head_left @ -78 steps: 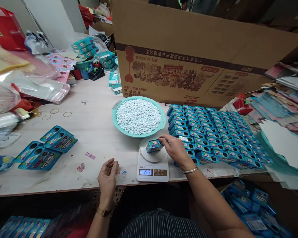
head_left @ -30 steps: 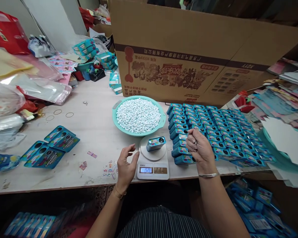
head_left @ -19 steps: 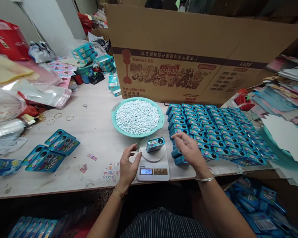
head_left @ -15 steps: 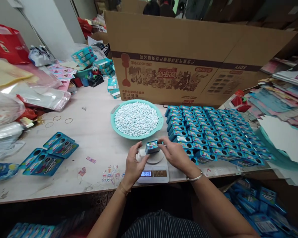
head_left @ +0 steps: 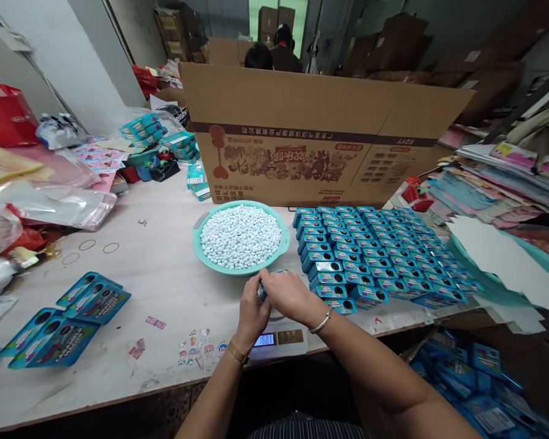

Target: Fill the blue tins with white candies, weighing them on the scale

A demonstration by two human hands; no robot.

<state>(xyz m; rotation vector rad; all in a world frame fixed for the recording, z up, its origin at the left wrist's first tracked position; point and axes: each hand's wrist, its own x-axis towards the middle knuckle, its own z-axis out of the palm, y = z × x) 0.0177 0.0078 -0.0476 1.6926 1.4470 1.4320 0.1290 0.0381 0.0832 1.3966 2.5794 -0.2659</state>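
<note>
My left hand (head_left: 253, 312) is closed around a small blue box (head_left: 261, 291), most of which is hidden by my fingers. Over the same box, my right hand (head_left: 289, 296) has its fingers bent and pressed at the top, against my left fingertips. Both hands are above a white digital scale (head_left: 297, 346), whose lit display shows under my left wrist; its round plate is largely covered. Just behind my hands stands a turquoise bowl (head_left: 196, 251) full of small white candies (head_left: 241, 236).
Rows of blue boxes (head_left: 357, 256) stand at the right of the bowl. Several blue packs (head_left: 71, 323) lie at the left. A large cardboard carton (head_left: 302, 103) blocks the back; papers and a teal basin (head_left: 466, 253) sit far right. People (head_left: 283, 52) are behind the carton.
My hands have lifted the small box off the scale plate and come together around it. The camera view has tilted up and shifted slightly right.
</note>
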